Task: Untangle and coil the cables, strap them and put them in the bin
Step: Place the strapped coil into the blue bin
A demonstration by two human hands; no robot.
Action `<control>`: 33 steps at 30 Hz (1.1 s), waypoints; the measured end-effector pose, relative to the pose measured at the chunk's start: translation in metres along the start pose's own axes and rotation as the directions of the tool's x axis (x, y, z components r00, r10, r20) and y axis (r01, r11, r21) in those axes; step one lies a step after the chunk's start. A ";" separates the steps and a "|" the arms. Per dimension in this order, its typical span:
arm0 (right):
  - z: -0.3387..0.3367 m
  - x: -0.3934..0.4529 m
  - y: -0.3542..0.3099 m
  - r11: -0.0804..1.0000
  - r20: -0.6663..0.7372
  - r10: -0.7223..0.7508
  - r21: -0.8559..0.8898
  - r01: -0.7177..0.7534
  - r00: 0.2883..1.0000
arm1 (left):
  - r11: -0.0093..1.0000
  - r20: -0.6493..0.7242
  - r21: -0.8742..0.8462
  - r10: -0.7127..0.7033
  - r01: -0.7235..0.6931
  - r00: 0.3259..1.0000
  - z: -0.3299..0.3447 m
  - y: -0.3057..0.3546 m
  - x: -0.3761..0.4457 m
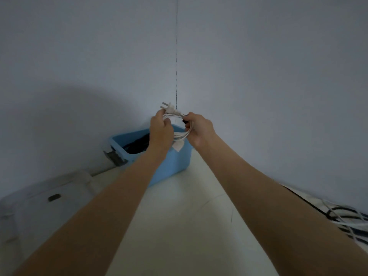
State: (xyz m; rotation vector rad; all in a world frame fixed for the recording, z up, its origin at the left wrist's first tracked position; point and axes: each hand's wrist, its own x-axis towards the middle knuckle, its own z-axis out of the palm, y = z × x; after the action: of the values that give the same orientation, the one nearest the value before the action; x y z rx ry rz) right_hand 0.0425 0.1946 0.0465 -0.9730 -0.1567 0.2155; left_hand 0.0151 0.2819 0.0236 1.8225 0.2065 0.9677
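White cable (180, 127) coiled and held above blue bin (175, 160), both hands raised; left hand (161, 131) gripping left side of coil, fingers curled around loops; right hand (200, 129) pinching black strap (185, 120) on right side; plug (168, 108) sticking up-left; loose cables (346, 220) lying far right on floor.

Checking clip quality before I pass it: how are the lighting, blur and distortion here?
Head view: dim, bluish light; a broad soft shadow on the wall at left; wide-angle bending of the forearms and floor edges; hands and coiled white cable slightly soft; grey lid and cable pile blurred at the edges.
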 end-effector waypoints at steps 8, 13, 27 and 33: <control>0.004 0.008 -0.011 0.972 -0.056 -0.226 0.050 0.229 0.972 | 0.665 0.476 -0.481 -0.350 0.572 0.807 -0.003 0.010 0.003; 0.000 0.033 -0.009 0.637 0.207 -0.438 -0.615 0.465 0.875 | 0.976 0.115 0.167 -0.162 0.141 0.980 -0.016 0.008 0.035; -0.021 0.072 0.023 -0.006 0.401 -0.022 -0.916 0.401 0.916 | 0.538 0.360 0.824 -0.261 -0.175 0.896 0.012 -0.033 0.060; -0.018 0.067 0.028 -0.205 0.349 0.167 -0.902 0.379 0.922 | 0.343 0.413 0.886 -0.279 -0.312 0.867 0.016 -0.031 0.055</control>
State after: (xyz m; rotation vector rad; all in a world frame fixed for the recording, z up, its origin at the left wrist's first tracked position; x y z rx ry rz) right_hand 0.1078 0.2123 0.0157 -2.6548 -0.9139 0.0303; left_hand 0.0709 0.3146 0.0240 3.1329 0.5011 0.2350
